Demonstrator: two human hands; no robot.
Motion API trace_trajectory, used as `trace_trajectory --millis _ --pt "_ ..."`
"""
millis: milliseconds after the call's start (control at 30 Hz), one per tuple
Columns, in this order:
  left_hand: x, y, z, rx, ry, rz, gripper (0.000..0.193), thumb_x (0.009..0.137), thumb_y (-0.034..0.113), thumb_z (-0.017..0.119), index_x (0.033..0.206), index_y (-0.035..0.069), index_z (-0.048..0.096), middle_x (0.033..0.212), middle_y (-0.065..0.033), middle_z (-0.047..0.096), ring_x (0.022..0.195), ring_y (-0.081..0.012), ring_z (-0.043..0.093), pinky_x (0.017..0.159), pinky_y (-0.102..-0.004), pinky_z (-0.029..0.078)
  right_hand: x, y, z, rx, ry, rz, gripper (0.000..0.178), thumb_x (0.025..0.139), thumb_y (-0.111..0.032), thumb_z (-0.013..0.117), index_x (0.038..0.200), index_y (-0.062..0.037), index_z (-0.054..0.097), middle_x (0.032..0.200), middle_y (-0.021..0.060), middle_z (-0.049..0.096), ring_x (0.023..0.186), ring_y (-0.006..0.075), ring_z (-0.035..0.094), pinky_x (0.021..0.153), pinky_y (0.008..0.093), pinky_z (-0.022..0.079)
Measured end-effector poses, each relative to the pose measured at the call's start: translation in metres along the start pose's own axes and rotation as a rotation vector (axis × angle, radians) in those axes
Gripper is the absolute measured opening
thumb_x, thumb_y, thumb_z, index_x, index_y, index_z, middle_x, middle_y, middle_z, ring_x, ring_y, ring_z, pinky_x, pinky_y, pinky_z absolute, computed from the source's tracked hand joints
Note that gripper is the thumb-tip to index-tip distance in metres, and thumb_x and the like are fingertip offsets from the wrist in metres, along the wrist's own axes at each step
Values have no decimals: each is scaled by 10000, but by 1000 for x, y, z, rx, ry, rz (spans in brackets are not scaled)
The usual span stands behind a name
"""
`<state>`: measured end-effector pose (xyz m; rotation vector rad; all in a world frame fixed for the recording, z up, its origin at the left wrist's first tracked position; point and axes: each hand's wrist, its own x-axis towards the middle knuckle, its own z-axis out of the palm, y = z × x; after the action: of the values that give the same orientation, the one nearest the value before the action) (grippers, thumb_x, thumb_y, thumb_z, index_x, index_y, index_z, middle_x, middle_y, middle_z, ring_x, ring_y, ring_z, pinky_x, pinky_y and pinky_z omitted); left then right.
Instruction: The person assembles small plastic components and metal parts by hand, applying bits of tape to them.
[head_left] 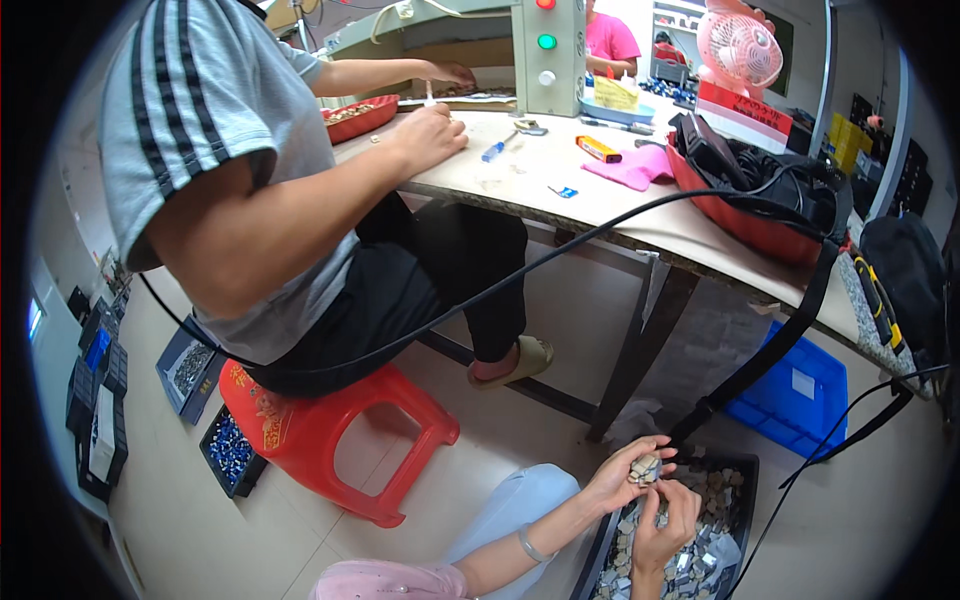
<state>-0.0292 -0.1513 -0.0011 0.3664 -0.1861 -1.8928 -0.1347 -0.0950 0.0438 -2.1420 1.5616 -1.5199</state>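
Note:
Low at the right, my left hand (622, 480) is curled around a small cluster of beige and grey flat pieces (645, 468), with a bangle on its wrist. Just below it, my right hand (668, 522) has its fingers bent and closed against the cluster's lower edge; whatever they pinch is hidden. Both hands are above a black tray (597, 562) filled with many loose pieces (690, 565), some beige and rounded, others silvery. My forearms cover part of the tray.
A co-worker in a grey shirt (290, 130) sits on a red plastic stool (420, 410) at the workbench (530, 180). A black cable (560, 248) crosses the view. Blue crate (800, 385) stands right of the tray; a bin of blue parts (230, 452) is left.

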Motion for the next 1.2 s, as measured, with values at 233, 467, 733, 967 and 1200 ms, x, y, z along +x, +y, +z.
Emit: trace_trajectory --millis 233,467,733,967,1200 --pt "-39 16 55 238 3 49 111 910 95 519 1015 62 513 844 -12 473 604 -33 384 395 -128 218 -5 6 -62 63 8 46 132 732 53 607 858 13 614 843 141 602 813 298 555 753 373 434" --pt "-126 93 179 1204 -133 1063 83 867 41 552 921 15 610 819 -26 598 668 -46 519 550 -185 394 -33 38 -100 52 -242 71 84 819 -36 602 873 -9 661 846 142 644 748 293 612 668 357 490" --pt "-20 264 292 1811 359 1528 230 785 48 449 876 15 658 640 -112 604 614 -138 583 603 -285 445 -137 147 -97 -176 -645 -111 144 831 -124 576 912 -41 662 848 171 643 784 354 603 734 435 475" --pt "65 357 286 2301 692 607 260 749 98 488 913 22 675 791 -223 652 666 -289 657 542 -355 521 -146 146 -129 -32 -687 261 160 825 -129 540 865 -24 655 767 204 633 719 388 601 678 456 470" --pt "92 362 279 2479 969 300 348 792 180 584 1118 73 636 1166 -127 609 1062 -288 598 893 -415 469 -157 156 -120 -46 -814 405 196 844 -154 532 932 -23 646 867 219 634 809 390 595 719 454 467"
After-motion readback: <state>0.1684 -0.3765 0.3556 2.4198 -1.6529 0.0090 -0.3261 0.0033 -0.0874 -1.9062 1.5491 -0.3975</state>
